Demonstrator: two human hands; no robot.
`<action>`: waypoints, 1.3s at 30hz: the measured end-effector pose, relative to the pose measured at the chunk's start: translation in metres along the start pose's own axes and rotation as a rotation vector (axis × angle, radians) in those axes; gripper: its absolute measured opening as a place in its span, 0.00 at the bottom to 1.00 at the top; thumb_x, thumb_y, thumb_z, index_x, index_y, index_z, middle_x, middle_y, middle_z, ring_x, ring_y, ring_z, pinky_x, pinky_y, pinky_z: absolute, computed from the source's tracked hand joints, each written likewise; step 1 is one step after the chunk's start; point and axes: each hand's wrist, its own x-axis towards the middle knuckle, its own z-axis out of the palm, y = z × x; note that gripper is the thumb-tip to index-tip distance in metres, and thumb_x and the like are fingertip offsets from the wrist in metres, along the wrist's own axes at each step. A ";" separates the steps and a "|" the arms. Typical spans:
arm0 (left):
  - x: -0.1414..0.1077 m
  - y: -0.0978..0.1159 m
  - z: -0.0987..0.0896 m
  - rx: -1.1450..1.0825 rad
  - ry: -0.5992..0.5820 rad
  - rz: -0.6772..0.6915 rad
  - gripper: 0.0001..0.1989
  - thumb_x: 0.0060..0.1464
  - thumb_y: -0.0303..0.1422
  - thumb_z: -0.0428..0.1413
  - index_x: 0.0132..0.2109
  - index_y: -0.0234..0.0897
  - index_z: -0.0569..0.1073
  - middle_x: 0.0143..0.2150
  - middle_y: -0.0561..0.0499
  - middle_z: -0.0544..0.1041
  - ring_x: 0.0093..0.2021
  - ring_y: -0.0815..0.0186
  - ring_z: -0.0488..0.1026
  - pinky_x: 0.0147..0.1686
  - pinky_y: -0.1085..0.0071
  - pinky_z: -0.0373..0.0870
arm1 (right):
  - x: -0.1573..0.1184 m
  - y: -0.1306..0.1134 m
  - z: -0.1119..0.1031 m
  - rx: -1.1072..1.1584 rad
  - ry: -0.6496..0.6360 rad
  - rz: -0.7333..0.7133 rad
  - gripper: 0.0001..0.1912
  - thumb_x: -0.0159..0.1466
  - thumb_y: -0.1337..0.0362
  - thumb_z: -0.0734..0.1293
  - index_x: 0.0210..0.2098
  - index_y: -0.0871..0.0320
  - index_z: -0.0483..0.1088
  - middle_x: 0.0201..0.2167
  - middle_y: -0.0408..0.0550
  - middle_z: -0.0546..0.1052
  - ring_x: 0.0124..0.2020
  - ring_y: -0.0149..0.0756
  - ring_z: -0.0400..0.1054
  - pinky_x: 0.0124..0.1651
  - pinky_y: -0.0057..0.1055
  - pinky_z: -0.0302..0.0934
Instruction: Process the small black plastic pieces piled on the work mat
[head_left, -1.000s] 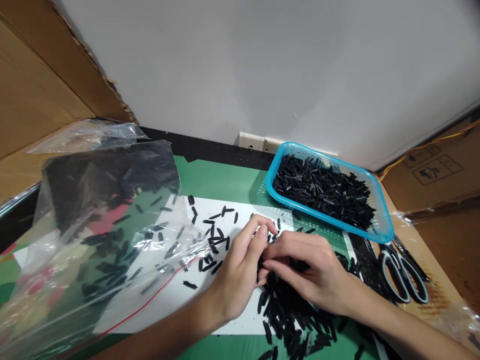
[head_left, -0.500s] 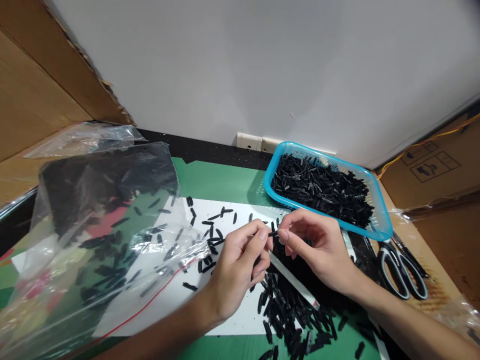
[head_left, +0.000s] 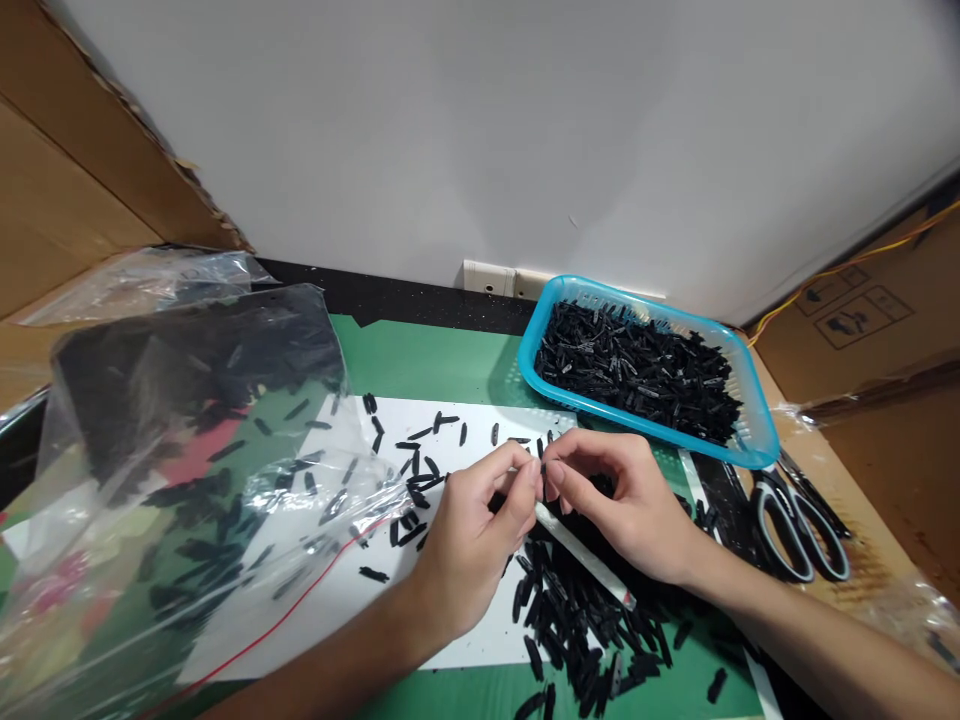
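My left hand (head_left: 487,525) and my right hand (head_left: 619,505) meet fingertip to fingertip in the middle of the view. Both are closed in a pinch on one small black strip-like piece (head_left: 544,482), mostly covered by the fingers. Below them lies a heap of similar loose black pieces (head_left: 562,600), partly on white paper (head_left: 487,635) and partly on the green surface. A pale flat strip (head_left: 589,557) rests across the heap under my right hand. More black pieces (head_left: 427,468) are scattered on the paper left of my hands.
Behind my right hand stands a blue basket (head_left: 765,420) full of black pieces. Scissors (head_left: 799,530) lie at the right beside a cardboard box (head_left: 862,320). A clear zip bag (head_left: 225,500) with a red seal, with black pieces showing through, covers the left side.
My hands have come closer together, the right moving left, so less of the black piece shows between the fingertips. The whole view has shifted slightly.
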 end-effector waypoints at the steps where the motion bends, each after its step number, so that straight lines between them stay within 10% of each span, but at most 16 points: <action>1: 0.000 -0.001 0.000 0.024 0.006 0.005 0.21 0.74 0.47 0.57 0.35 0.38 0.68 0.24 0.62 0.58 0.22 0.75 0.51 0.21 0.79 0.50 | 0.000 0.000 0.000 0.008 -0.008 -0.004 0.14 0.73 0.57 0.68 0.36 0.60 0.78 0.25 0.43 0.75 0.26 0.32 0.66 0.30 0.30 0.58; 15: 0.000 -0.002 0.000 0.028 0.035 -0.006 0.24 0.72 0.51 0.56 0.33 0.40 0.64 0.24 0.62 0.56 0.22 0.74 0.50 0.21 0.77 0.49 | 0.000 0.001 0.000 -0.071 0.020 -0.084 0.06 0.69 0.64 0.70 0.39 0.58 0.78 0.27 0.43 0.77 0.26 0.31 0.67 0.29 0.27 0.61; 23: 0.000 0.002 0.001 -0.005 0.025 -0.015 0.23 0.72 0.51 0.57 0.35 0.40 0.65 0.24 0.63 0.54 0.22 0.74 0.48 0.21 0.77 0.48 | -0.002 -0.002 -0.008 -0.342 0.070 -0.371 0.05 0.72 0.69 0.67 0.40 0.58 0.77 0.29 0.44 0.78 0.27 0.32 0.70 0.32 0.29 0.64; 27: -0.002 0.004 0.000 -0.020 -0.001 0.014 0.21 0.75 0.50 0.52 0.38 0.40 0.66 0.23 0.62 0.58 0.21 0.73 0.51 0.21 0.76 0.51 | 0.004 -0.002 -0.029 -0.641 0.305 -0.581 0.05 0.73 0.70 0.68 0.43 0.58 0.76 0.33 0.47 0.80 0.33 0.37 0.72 0.37 0.35 0.64; 31: -0.003 0.006 0.000 0.037 -0.003 0.038 0.21 0.77 0.50 0.48 0.40 0.40 0.67 0.21 0.61 0.60 0.21 0.72 0.55 0.21 0.77 0.53 | 0.015 -0.001 -0.047 -1.019 0.516 -0.484 0.08 0.74 0.66 0.70 0.51 0.53 0.78 0.48 0.53 0.85 0.45 0.50 0.74 0.47 0.46 0.61; 39: -0.004 0.005 0.002 -0.025 -0.018 -0.032 0.22 0.76 0.56 0.41 0.52 0.44 0.65 0.20 0.63 0.63 0.18 0.71 0.55 0.19 0.79 0.53 | 0.002 -0.005 -0.019 -0.534 0.143 -0.594 0.07 0.75 0.70 0.69 0.50 0.56 0.77 0.43 0.51 0.81 0.42 0.42 0.74 0.45 0.40 0.69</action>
